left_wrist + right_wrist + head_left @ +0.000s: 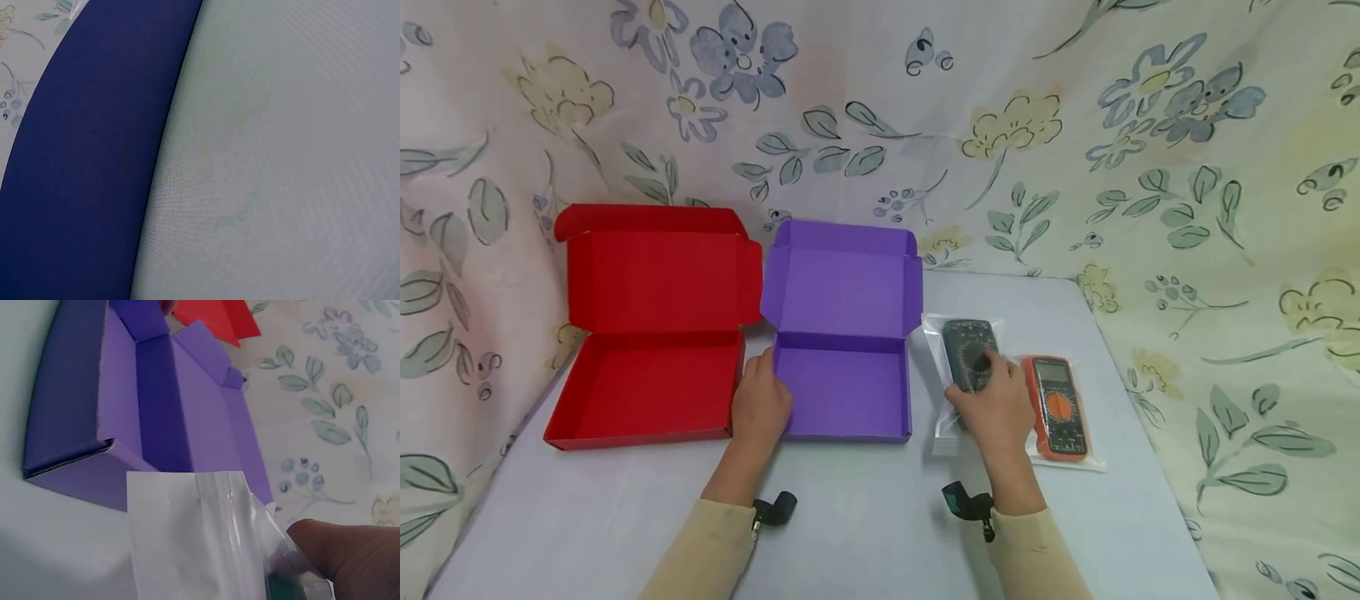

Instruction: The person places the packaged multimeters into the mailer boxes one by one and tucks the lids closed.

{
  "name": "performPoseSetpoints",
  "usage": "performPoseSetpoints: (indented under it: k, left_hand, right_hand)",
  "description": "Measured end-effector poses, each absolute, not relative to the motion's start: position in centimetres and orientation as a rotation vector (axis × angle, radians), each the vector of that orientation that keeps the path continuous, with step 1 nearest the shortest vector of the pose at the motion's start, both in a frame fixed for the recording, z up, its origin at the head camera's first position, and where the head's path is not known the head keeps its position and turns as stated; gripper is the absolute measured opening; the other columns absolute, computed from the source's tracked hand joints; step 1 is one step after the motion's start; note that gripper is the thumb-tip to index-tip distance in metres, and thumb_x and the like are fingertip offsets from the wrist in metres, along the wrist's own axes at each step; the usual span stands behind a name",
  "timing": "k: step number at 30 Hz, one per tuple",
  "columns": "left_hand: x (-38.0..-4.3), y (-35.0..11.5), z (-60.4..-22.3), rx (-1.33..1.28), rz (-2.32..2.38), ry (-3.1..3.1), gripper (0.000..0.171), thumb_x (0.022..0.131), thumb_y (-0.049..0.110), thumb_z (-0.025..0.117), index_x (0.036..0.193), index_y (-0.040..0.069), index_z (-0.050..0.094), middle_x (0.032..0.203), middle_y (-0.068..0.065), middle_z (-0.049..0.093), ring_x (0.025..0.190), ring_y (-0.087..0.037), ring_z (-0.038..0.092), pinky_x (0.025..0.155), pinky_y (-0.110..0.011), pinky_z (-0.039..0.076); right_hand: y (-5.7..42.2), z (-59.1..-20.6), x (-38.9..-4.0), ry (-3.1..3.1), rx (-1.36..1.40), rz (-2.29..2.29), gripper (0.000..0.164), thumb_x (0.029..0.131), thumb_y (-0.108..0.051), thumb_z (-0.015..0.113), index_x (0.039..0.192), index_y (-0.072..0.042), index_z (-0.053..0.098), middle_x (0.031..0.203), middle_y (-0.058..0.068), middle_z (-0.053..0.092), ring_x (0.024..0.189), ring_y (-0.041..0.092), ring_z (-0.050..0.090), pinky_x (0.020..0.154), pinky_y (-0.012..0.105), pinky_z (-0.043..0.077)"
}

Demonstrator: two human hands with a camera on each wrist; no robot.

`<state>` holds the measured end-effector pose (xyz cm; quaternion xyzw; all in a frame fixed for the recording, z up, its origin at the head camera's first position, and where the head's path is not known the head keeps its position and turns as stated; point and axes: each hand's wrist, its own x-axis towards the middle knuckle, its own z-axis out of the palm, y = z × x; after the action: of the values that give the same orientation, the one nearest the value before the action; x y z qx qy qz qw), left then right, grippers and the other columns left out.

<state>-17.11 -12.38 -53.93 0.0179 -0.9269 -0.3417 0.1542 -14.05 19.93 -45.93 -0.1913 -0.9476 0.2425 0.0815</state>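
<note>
An open purple box (842, 396) stands mid-table with its lid tilted back. My left hand (762, 396) holds its left wall, and a fingertip (167, 306) shows at that wall in the right wrist view. In the left wrist view the box's dark outer side (94, 150) fills the left part. On the right, a dark green multimeter (962, 342) lies in a clear plastic bag. My right hand (1000, 404) grips it by its sides, thumb on the left edge, covering its lower part. The bag's white end (181, 531) sticks out toward the purple box.
An open red box (647, 387) stands left of the purple one, close to my left hand. An orange multimeter (1060, 408) in a clear bag lies just right of my right hand. Floral cloth (880, 108) hangs behind the white table (865, 525).
</note>
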Motion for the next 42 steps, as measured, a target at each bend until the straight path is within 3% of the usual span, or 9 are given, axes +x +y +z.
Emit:
performPoseSetpoints:
  k: [8, 25, 34, 42]
  left_hand:
    - [-17.1, -13.2, -53.9, 0.088, -0.990, -2.672, 0.049, 0.092, -0.003, 0.048, 0.140, -0.011, 0.051, 0.126, -0.032, 0.057, 0.117, -0.046, 0.056, 0.100, -0.056, 0.047]
    - [-16.7, -14.0, -53.9, 0.062, -1.015, -2.700, 0.050, 0.095, -0.003, 0.049, 0.145, -0.008, 0.048, 0.132, -0.030, 0.057, 0.123, -0.045, 0.056, 0.102, -0.056, 0.047]
    - [-16.5, -13.6, -53.6, 0.019, -1.133, -2.682, 0.053, 0.095, -0.007, 0.051, 0.147, -0.009, 0.046, 0.136, -0.030, 0.056, 0.129, -0.044, 0.053, 0.108, -0.054, 0.042]
    - [-16.3, -13.7, -53.6, 0.009, -1.250, -2.630, 0.053, 0.095, -0.007, 0.055, 0.148, -0.008, 0.047, 0.137, -0.030, 0.056, 0.131, -0.044, 0.051, 0.111, -0.054, 0.038]
  right_hand:
    - [18.2, -43.7, -14.3, -2.849, -0.344, 0.683, 0.083, 0.073, -0.040, 0.077, 0.148, -0.013, 0.053, 0.139, 0.021, 0.051, 0.103, 0.037, 0.058, 0.074, 0.055, 0.053]
    - [13.9, -43.3, -17.0, -2.904, 0.662, 0.521, 0.078, 0.071, -0.036, 0.079, 0.144, -0.019, 0.056, 0.135, 0.006, 0.054, 0.102, 0.021, 0.059, 0.072, 0.043, 0.055]
    - [12.4, -44.1, -18.4, -2.886, 0.958, 0.547, 0.084, 0.071, -0.031, 0.079, 0.149, -0.017, 0.050, 0.138, 0.009, 0.053, 0.113, 0.023, 0.057, 0.089, 0.043, 0.054]
    - [11.7, -44.4, -19.9, -2.871, 1.154, 0.568, 0.088, 0.069, -0.028, 0.082, 0.149, -0.016, 0.048, 0.139, 0.008, 0.052, 0.113, 0.024, 0.056, 0.095, 0.045, 0.050]
